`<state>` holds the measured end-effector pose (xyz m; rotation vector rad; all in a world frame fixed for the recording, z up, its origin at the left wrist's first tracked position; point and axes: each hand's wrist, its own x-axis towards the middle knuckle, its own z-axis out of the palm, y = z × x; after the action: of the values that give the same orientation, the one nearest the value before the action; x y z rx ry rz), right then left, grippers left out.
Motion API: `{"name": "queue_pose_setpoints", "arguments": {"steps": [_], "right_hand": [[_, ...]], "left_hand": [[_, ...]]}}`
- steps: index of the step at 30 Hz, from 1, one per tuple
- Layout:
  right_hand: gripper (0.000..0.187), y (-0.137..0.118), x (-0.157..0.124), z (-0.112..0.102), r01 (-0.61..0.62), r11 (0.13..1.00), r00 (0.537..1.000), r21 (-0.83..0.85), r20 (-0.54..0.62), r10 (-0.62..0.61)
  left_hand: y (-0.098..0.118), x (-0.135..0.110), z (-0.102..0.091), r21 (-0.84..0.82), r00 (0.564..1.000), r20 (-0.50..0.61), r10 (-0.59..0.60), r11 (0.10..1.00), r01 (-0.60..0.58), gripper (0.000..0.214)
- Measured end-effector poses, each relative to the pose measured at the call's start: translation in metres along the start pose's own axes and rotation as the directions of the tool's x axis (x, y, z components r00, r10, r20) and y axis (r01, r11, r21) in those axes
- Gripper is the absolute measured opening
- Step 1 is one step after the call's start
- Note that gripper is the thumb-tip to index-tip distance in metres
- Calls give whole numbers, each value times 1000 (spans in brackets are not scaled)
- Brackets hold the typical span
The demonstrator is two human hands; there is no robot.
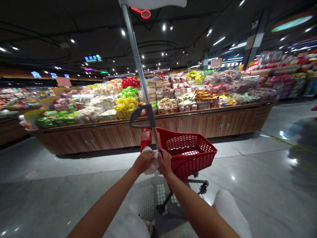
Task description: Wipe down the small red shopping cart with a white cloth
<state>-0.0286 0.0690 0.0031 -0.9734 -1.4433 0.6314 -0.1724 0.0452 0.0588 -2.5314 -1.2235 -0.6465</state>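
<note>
A long metal pole (pixel 138 56) with a grey loop-shaped grip (pixel 142 116) slants up before me, and a pale shape (pixel 153 3) tops it at the frame's upper edge. My right hand (pixel 164 161) is closed around the pole's lower part. Beside it, my left hand (pixel 144 161) is closed on a crumpled white cloth or tissue (pixel 152 165) pressed against the pole; its exact material cannot be made out. Just beyond both hands stands a red shopping cart (pixel 193 162) with a perforated basket and dark wheels.
Behind the cart runs a long wood-fronted display counter (pixel 178 124) heaped with packaged food (pixel 183 89). More stacked goods (pixel 274 69) stand at the far right. Shiny grey floor (pixel 247 178) surrounds the cart, and a post (pixel 254 36) rises at the right.
</note>
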Motion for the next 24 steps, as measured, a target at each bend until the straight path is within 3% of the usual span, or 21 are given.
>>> {"name": "queue_pose_setpoints", "arguments": {"steps": [2,5,11,13,15,17,19,22,24], "right_hand": [[37,5,-4,-13,27,998,999,61,-38,-25],[36,9,-4,-33,-9,980,1000,201,-14,12],[35,11,0,-64,-144,896,988,419,14,152],[34,13,1,-78,-170,871,983,461,22,180],[34,16,2,-96,-171,870,983,462,28,179],[36,23,5,-116,-153,897,988,414,31,154],[40,30,9,-135,-116,945,993,305,32,111],[44,34,14,-156,5,999,1000,34,-22,-5],[38,27,12,-162,88,980,976,-178,-182,-120]], "left_hand": [[-5,-1,-7,-112,999,36,30,993,-26,29],[-18,7,-16,-221,996,54,-68,972,78,32],[-45,48,-14,-203,986,155,-68,974,100,41],[-51,63,-10,-159,984,115,-134,976,152,41],[-56,74,-5,-98,961,32,-274,956,276,39],[-57,82,2,-76,925,-26,-380,923,377,37],[-49,87,11,-111,920,-48,-388,918,381,34],[-16,89,26,-193,952,-88,-294,942,273,31],[16,86,34,-232,969,-129,-213,956,180,30]]}}
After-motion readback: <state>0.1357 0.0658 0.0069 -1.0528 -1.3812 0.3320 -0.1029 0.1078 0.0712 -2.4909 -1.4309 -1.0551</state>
